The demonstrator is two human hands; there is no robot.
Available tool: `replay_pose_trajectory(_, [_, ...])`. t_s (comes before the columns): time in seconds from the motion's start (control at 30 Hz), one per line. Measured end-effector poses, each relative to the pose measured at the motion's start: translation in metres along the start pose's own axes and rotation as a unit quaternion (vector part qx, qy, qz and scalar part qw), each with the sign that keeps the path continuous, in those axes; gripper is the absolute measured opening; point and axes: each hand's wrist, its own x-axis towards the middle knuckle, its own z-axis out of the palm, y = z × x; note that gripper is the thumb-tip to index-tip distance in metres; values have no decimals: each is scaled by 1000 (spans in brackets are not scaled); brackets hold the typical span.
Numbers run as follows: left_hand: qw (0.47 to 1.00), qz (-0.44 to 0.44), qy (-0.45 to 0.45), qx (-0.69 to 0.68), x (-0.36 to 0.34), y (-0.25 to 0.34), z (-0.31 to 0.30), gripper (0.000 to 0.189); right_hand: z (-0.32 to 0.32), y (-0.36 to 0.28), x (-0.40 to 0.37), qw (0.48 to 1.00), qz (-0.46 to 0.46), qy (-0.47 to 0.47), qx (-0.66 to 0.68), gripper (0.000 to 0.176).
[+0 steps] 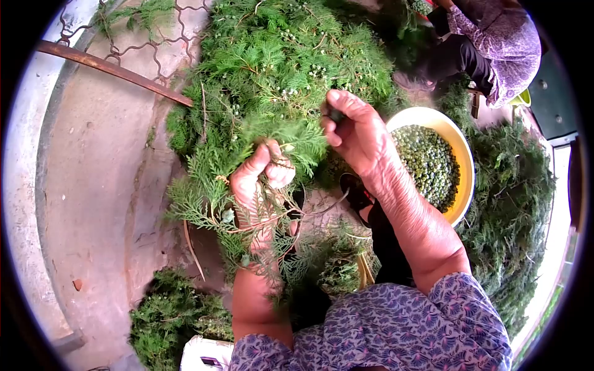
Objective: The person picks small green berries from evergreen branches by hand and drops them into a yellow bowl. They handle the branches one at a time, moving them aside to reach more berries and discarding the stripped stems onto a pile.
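My left hand is closed round the stem of a leafy evergreen sprig, whose flat, scaly fronds spread over my wrist and forearm. A few pale green cones show on it. Higher and to the right is my right hand, its fingers curled in with the thumb pressed over them. Something small and dark shows between thumb and fingers, too hidden to name. Just beyond my right forearm stands a yellow bucket with a pale rim, holding many small round green cones.
A large heap of evergreen branches lies ahead. More branches are piled at right and lower left. A wooden bar and bent metal grille stand at upper left. Another person sits at upper right.
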Motion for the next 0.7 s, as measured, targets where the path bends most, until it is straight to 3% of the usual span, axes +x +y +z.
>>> replay_pose_trajectory(0.07, [1000, 5, 11, -21, 1, 1, 2, 26, -9, 7, 4, 992, 16, 113, -49, 7])
replay_pose_trajectory(0.2, [998, -5, 47, -49, 2, -1, 5, 26, -7, 8, 9, 979, 82, 11, -185, 16])
replay_pose_trajectory(0.23, [998, -12, 40, -40, 2, -2, 5, 24, -5, 9, 8, 979, 82, 13, -184, 16])
replay_pose_trajectory(0.3, [999, -29, 29, -30, 5, -3, 3, 22, -2, 10, 5, 986, 101, -84, -107, 20])
replay_pose_trajectory(0.33, [999, -29, 29, -31, 4, -3, 5, 22, -2, 12, 4, 986, 101, -83, -108, 20])
replay_pose_trajectory(0.4, [992, -52, 111, -12, 2, -1, 13, 21, -2, 13, 3, 977, 44, -134, -159, 23])
replay_pose_trajectory(0.43, [993, -41, 109, -4, 5, -2, 15, 18, -1, 13, 3, 980, 39, -117, -159, 24])
replay_pose_trajectory(0.57, [970, -131, 172, 111, 8, -3, 10, 23, 2, 12, 4, 966, -38, -66, -248, 22])
replay_pose_trajectory(0.6, [953, -105, 234, 159, 8, -7, 23, 24, 4, 11, 2, 966, -38, -65, -248, 22])
replay_pose_trajectory(0.67, [937, -72, 283, 191, 6, -12, 20, 20, 8, 9, 1, 945, -52, -43, -321, 16])
replay_pose_trajectory(0.7, [937, -73, 284, 191, 5, -13, 21, 20, 8, 3, 0, 931, -14, -49, -362, 19])
